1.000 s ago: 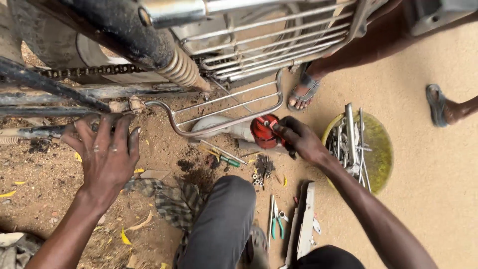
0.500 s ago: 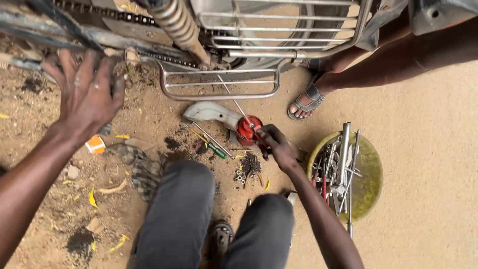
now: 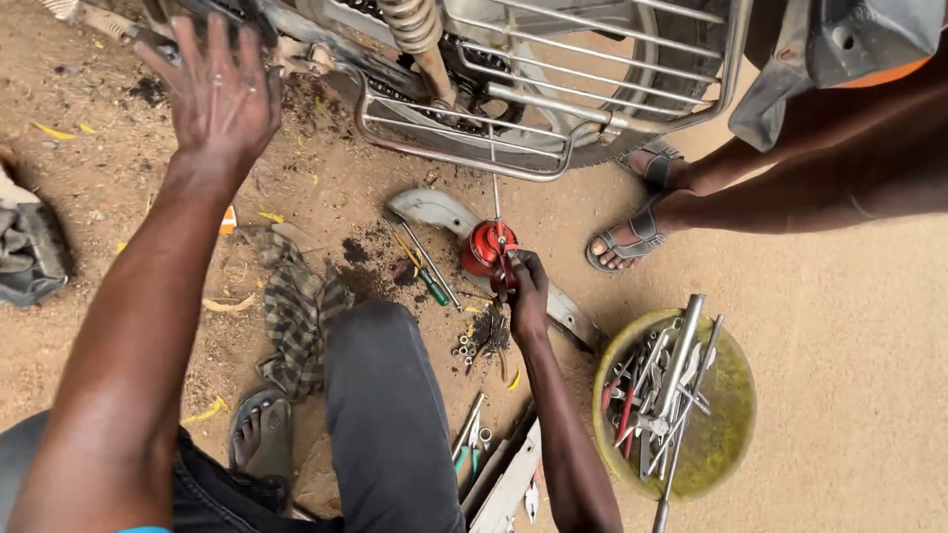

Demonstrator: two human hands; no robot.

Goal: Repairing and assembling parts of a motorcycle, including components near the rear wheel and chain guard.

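Your right hand [image 3: 525,288] is closed around the red oil can [image 3: 487,247], which sits on the sandy ground [image 3: 849,326] just below the chrome guard rail [image 3: 464,158] of the motorcycle, its thin spout standing up toward that rail. The can rests against a curved grey metal cover [image 3: 439,209] lying on the dirt, and a green-handled screwdriver [image 3: 431,286] lies just to its left. Close below your wrist is a small heap of nuts and dark greasy bits [image 3: 479,341], so there is little bare ground on that side; the clearest room lies to the right, across the sand, before the sandalled foot [image 3: 632,237] of another person standing near. Your left hand [image 3: 219,94] is raised with fingers spread, gripping nothing, in front of the chain and frame at the upper left. A checked rag [image 3: 296,306] lies between your left arm and your knee [image 3: 380,345]. Further right, the round yellow-green bowl [image 3: 726,434] holds a jumble of spanners, rods and other steel tools, some poking past its rim. Pliers [image 3: 472,444] and flat metal strips lie by your right forearm.
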